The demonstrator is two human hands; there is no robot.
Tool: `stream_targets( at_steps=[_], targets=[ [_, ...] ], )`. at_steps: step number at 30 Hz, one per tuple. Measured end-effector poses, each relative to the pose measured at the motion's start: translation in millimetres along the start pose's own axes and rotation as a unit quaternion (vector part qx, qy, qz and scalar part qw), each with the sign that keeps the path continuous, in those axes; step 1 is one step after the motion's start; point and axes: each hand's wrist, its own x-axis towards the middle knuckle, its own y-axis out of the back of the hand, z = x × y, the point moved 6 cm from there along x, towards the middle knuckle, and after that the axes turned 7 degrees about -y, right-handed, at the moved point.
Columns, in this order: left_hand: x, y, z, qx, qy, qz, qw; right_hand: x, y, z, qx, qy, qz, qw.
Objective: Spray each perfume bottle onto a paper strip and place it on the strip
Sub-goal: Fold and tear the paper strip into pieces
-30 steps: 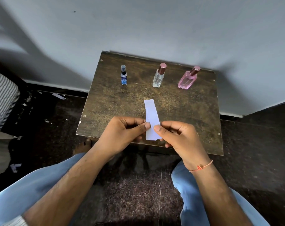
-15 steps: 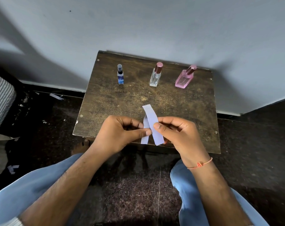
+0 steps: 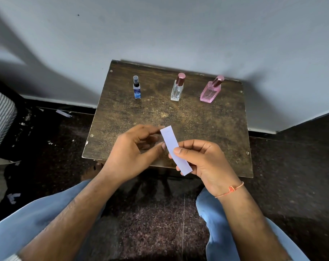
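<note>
A white paper strip [image 3: 170, 141] is held tilted over the near edge of the small wooden table [image 3: 207, 125]. My right hand [image 3: 205, 162] grips its lower half between thumb and fingers. My left hand [image 3: 129, 155] has its index fingertip and thumb on the strip's upper left edge. Three perfume bottles stand upright in a row at the back of the table: a small blue one [image 3: 137, 91] on the left, a clear one with a rose cap [image 3: 176, 91] in the middle and a pink one [image 3: 209, 93] on the right. No hand touches them.
The table stands against a pale wall. My knees in blue trousers flank the dark floor below. Paper scraps [image 3: 63, 113] lie on the floor at the left, beside a striped fabric [image 3: 0, 117].
The strips were pulled apart between both hands. Now one strip shows, my right hand has slid down and right along it, and my left fingers sit at its top.
</note>
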Motion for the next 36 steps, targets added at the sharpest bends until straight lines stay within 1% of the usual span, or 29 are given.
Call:
stream_targets(
  at_steps=[2,5,11,17,20,23,27,36],
  targets=[
    [1,1,7,0.007,-0.034,0.0,0.999,0,-2,2,-0.003,-0.009,0.0,1.0],
    [1,4,14,0.024,-0.076,0.019,0.997,0,-5,4,-0.007,-0.017,-0.003,1.0],
    [0,3,18,0.017,-0.093,0.028,0.995,-1,-8,5,-0.027,-0.023,-0.001,0.999],
    [-2,-5,18,0.052,-0.117,-0.033,0.991,-5,-12,-1,-0.006,-0.002,0.003,1.0],
    [-2,-7,19,0.054,-0.119,-0.042,0.991,-6,-10,-2,-0.013,-0.006,0.009,1.0],
    [-1,-5,24,0.034,-0.122,-0.026,0.992,-5,-8,-2,-0.004,-0.014,0.007,1.0],
    [-1,-6,30,0.041,-0.153,-0.011,0.987,-5,-8,-3,0.003,-0.013,0.007,1.0],
    [0,-6,40,0.058,-0.154,0.044,0.985,-9,-14,-7,0.082,0.0,-0.001,0.997]
  ],
)
